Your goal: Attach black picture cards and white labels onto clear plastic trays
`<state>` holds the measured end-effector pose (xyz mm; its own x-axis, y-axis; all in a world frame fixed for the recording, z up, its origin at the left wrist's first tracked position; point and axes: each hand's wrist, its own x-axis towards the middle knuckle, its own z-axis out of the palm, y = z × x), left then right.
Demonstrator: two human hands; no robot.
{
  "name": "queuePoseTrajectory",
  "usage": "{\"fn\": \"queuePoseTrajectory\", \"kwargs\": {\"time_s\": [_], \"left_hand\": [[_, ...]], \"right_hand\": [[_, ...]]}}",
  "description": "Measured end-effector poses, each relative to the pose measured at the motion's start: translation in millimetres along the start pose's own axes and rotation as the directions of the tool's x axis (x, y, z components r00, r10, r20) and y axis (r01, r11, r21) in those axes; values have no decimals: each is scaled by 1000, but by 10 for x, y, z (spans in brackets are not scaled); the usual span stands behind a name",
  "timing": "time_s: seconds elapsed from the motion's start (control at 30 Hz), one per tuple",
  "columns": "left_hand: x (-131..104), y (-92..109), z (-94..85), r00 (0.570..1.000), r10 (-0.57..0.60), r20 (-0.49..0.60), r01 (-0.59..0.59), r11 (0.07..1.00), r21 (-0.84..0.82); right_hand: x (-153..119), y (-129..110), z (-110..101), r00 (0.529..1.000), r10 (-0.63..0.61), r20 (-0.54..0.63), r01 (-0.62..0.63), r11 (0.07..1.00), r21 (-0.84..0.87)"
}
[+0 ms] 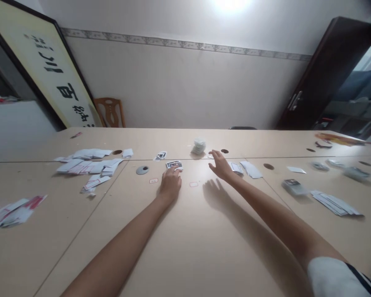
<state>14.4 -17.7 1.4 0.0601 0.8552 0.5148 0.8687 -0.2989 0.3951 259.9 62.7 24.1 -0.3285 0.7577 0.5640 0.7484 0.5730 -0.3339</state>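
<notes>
My left hand [170,184] lies palm down on the table, its fingertips touching the near edge of a few dark printed cards [173,164]. Its fingers are stretched forward and do not wrap round the cards. My right hand [221,166] hovers above the table with thumb and fingers apart and nothing visible in it; its shadow falls below. Ahead and left of it stands a small stack of clear plastic pieces [199,145]. Two small red-edged labels [153,180] lie near my left hand, one on either side. More cards [161,155] lie beyond it to the left.
White paper slips [91,166] are piled at the left, with more papers [15,214] nearer. Right of my right hand lie white papers [251,169], a clear-wrapped card stack [294,187] and fanned slips [336,203]. A grey cable-hole cover [142,170] sits left of the cards.
</notes>
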Motion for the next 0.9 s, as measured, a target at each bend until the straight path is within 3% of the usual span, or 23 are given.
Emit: {"fn": "queuePoseTrajectory", "kwargs": {"time_s": [0.2,0.4,0.5,0.67,0.9], "left_hand": [[-19,-74,78,992,-94,84,90,994,55],[-31,-66,95,973,-140,181,121,986,113],[-35,-62,96,967,-160,198,129,978,162],[-32,-84,129,958,-207,200,162,962,218],[-23,-83,147,947,-220,233,175,964,199]], "right_hand": [[731,17,238,993,113,23,-112,993,-36],[1171,55,448,998,47,44,-35,966,-256],[1291,71,558,998,52,48,-35,949,-315],[1332,125,674,979,168,114,-109,909,-403],[1314,186,647,981,130,143,-55,897,-438]]}}
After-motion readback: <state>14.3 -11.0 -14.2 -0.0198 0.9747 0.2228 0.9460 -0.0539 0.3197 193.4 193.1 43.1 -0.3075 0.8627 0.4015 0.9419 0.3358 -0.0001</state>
